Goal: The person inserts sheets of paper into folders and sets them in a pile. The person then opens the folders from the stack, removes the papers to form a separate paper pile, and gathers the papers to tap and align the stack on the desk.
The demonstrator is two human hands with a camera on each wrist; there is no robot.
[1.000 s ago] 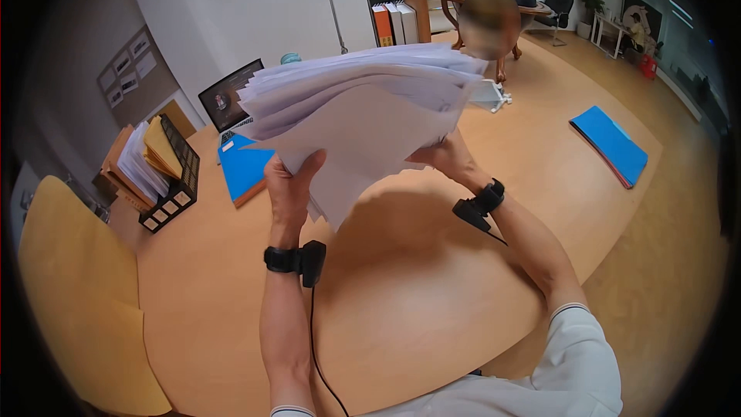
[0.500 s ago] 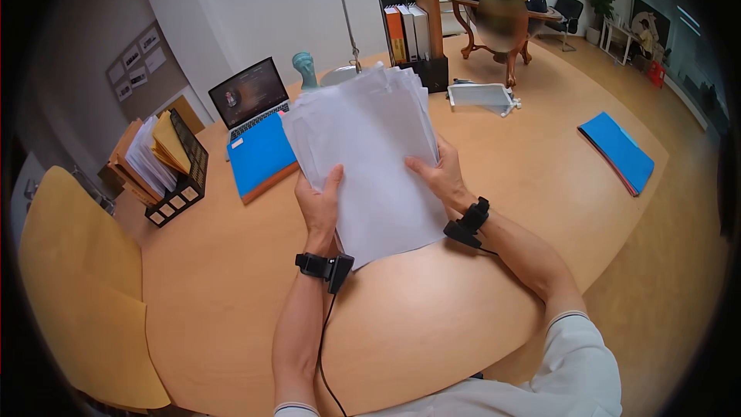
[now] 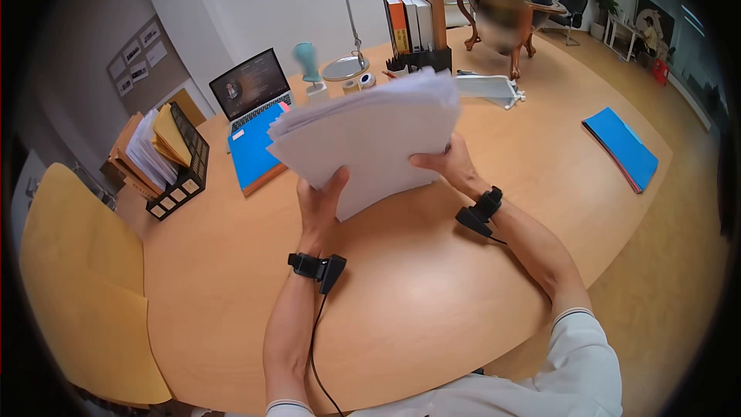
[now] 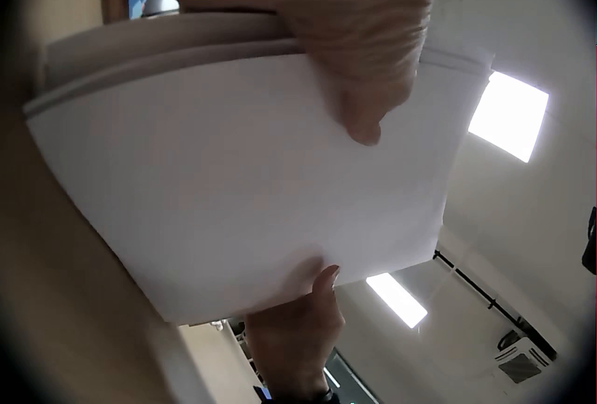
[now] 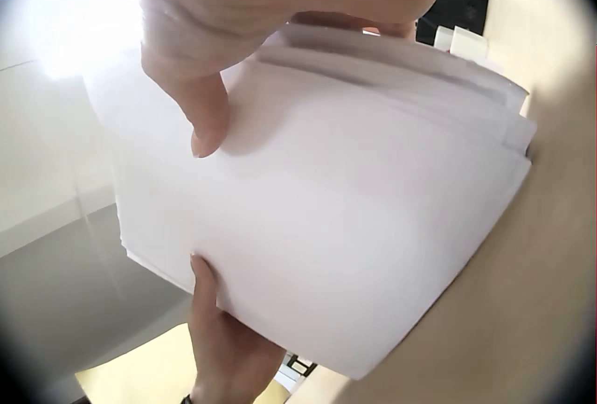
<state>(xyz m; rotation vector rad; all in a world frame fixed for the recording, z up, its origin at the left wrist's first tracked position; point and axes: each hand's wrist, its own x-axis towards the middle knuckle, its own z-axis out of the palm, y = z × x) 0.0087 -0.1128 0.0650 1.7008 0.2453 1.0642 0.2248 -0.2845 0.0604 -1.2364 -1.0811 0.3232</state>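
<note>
A thick stack of white paper is held up over the desk between both hands, its face tilted toward me. On its left edge the left hand grips, thumb lying on the front sheet. The right hand grips the opposite edge the same way, thumb on the front and other fingers hidden behind. In the left wrist view, the sheets fan slightly apart along one edge. Layered, uneven edges of the stack also show in the right wrist view, with both thumbs pressing its face.
Left of the paper lie a blue folder, a laptop and a black file rack. Behind stand a teal bust, a lamp base, a book holder and a globe. Another blue folder lies right.
The stack tipped from fanned and raised to facing up nearly flat, then tilted up again, lower edge farther from me. Both hands keep hold, and its edges look more even than at first.
</note>
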